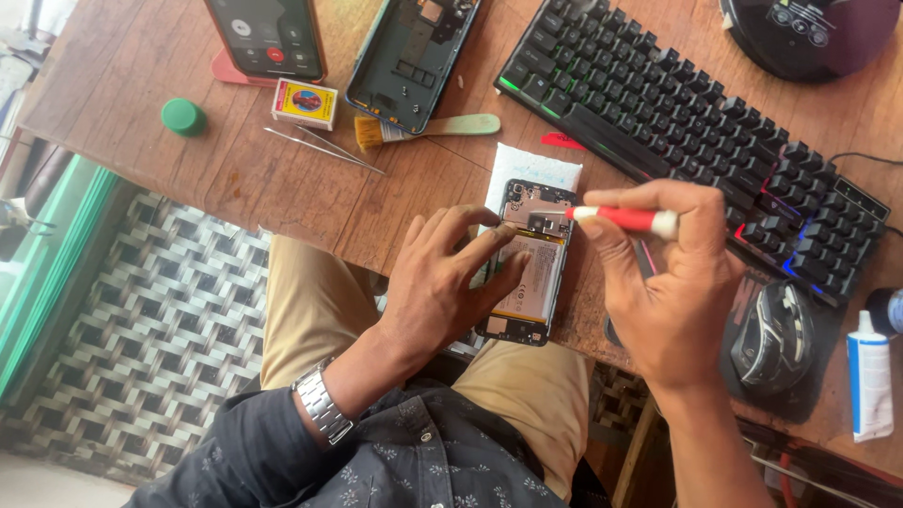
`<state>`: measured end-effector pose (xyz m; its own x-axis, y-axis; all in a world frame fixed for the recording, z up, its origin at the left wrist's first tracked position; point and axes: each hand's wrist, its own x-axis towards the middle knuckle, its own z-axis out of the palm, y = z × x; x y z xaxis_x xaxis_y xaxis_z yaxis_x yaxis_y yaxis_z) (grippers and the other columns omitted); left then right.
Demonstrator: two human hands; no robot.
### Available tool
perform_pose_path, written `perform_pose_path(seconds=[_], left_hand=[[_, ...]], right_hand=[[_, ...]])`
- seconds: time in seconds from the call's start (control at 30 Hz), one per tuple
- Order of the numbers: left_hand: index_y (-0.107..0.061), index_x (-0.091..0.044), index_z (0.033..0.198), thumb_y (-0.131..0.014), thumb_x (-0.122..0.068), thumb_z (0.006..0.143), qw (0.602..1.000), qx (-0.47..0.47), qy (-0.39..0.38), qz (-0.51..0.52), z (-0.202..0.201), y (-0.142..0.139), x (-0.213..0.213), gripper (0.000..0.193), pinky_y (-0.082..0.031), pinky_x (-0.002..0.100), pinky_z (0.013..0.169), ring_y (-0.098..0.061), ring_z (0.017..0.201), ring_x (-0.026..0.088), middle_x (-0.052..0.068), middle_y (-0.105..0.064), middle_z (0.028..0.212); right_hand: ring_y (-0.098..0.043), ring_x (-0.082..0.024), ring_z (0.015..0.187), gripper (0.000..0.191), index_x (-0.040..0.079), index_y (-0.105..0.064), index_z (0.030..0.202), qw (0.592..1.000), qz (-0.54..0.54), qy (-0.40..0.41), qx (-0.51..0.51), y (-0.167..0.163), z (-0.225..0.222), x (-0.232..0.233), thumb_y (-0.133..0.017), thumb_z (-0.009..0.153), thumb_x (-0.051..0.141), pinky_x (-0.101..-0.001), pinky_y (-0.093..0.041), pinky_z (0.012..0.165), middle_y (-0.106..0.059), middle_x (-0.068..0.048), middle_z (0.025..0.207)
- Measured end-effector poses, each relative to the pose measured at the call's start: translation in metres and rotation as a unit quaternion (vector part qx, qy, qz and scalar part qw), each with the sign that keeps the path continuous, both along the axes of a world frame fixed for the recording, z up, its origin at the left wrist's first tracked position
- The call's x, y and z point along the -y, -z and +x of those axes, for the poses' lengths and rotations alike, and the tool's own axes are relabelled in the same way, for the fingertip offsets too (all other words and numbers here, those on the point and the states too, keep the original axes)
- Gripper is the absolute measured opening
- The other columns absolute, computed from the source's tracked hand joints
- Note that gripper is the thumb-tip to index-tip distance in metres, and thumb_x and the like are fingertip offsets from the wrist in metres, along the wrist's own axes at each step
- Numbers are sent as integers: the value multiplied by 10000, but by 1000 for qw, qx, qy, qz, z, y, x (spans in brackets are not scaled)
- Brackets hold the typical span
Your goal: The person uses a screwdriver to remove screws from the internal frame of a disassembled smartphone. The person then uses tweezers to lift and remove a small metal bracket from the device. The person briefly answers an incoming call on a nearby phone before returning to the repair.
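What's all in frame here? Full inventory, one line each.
opened phone: 1, black with pale battery, on white cloth at desk edge, under left hand
white cloth: 1, white, under the opened phone
screwdriver: 1, red and white, in right hand, tip at the phone's top
phone back shell: 1, dark, top centre
second phone: 1, black, screen lit, top left on red stand
small box: 1, yellow and white, by stand
brush: 1, pale green handle
tweezers: 1, metal
cap: 1, green, left
keyboard: 1, black, right
mouse: 1, dark
tube: 1, white and blue, far right
desk: 1, brown wood
left hand: 1, on phone, metal watch
right hand: 1, gripping screwdriver
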<state>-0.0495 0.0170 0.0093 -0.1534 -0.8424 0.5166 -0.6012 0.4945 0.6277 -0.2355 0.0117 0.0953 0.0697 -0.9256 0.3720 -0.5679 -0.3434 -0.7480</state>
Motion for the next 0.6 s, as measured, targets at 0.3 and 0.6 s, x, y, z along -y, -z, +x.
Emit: perform_pose_path(seconds=[0.3, 0.6], left_hand=[[-743, -140, 1149, -807, -291, 901, 1000, 15, 10, -8, 2, -3, 3, 297, -413, 393, 757, -588, 879, 211, 29, -643, 1100], [-734, -144, 1143, -809, -294, 897, 1000, 19, 11, 2, 3, -3, 3, 297, -420, 393, 772, -585, 899, 218, 38, -633, 1109]], right_hand=[[-762, -220, 1024, 195, 7, -552, 1145, 980, -86, -77, -160, 6, 3, 26, -726, 1080, 65, -319, -613, 859, -744, -127, 1137], [-774, -201, 977, 169, 1, -560, 1122, 979, -69, -110, -155, 3, 4, 41, -718, 1088, 53, -300, -631, 819, -748, -103, 1092]])
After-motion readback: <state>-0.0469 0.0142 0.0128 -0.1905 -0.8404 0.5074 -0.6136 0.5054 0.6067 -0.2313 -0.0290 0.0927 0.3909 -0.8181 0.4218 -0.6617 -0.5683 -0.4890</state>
